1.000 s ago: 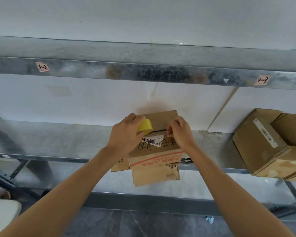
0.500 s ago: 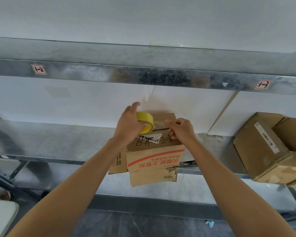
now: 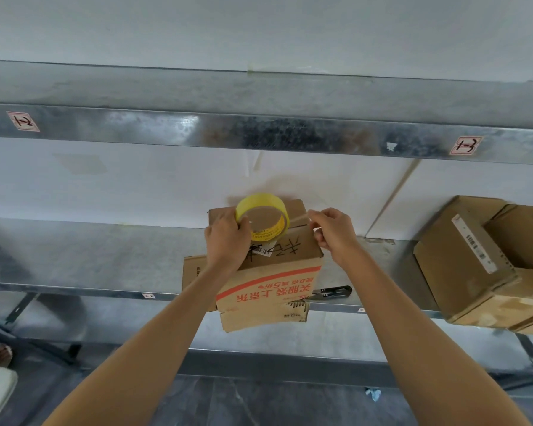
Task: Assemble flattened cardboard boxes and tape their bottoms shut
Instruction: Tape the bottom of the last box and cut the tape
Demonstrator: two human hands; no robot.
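Note:
A brown cardboard box (image 3: 268, 281) with red print stands upside down on the metal shelf (image 3: 90, 256), its closed flaps facing up, black handwriting and a barcode label on them. My left hand (image 3: 226, 238) grips a yellow tape roll (image 3: 262, 217) above the box's far top. A short strip of clear tape runs from the roll to my right hand (image 3: 331, 232), which pinches its free end over the box's right side.
Flat cardboard (image 3: 194, 272) lies under the box and hangs over the shelf edge. Black snips (image 3: 333, 292) lie right of the box near the edge. Two stacked brown boxes (image 3: 486, 262) fill the shelf's right end. An upper shelf beam (image 3: 259, 133) runs overhead.
My left hand has lifted the tape roll and turned it so its open core faces me. My right hand has moved right, drawing the tape end out from the roll.

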